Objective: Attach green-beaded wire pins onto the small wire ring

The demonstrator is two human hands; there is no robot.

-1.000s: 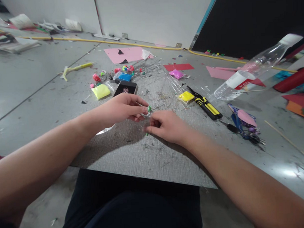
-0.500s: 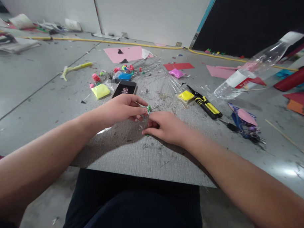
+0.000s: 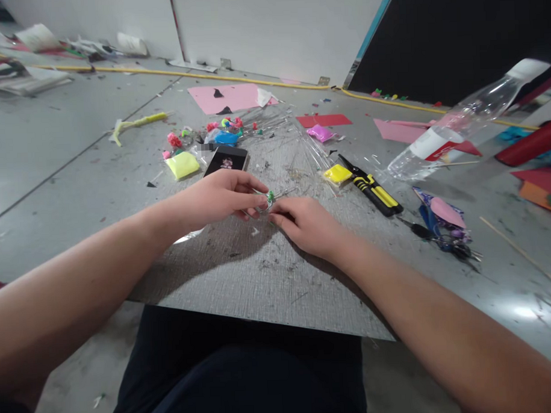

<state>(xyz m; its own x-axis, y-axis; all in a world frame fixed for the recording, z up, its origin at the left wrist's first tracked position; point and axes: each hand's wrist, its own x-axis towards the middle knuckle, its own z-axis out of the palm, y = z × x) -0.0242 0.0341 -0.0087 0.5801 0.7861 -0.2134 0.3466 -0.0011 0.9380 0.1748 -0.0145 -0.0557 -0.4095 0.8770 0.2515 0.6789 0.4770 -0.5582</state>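
My left hand [image 3: 234, 194] pinches a small green clay piece [image 3: 270, 196] between thumb and fingertips, just above the grey board [image 3: 242, 280]. A thin, pale stem-like strand [image 3: 284, 193] runs off to the right of the clay piece. Right beside it is my right hand [image 3: 303, 222], its thumb and forefinger pressed together close to the clay; whatever is between those fingertips is too small to make out. Behind my left hand lies a dark phone [image 3: 226, 160], partly covered by that hand.
Packets of yellow [image 3: 182, 166], blue [image 3: 227, 138] and purple clay [image 3: 320, 132] lie beyond my hands. Black-and-yellow pliers [image 3: 377, 191], keys [image 3: 462, 248] and a tilted plastic bottle [image 3: 462, 121] are on the right. Pink paper [image 3: 204, 100] sits farther back.
My right hand has risen slightly and shifted right, its thumb and forefinger now together beside the green clay piece. My left hand has barely moved and keeps its pinch.
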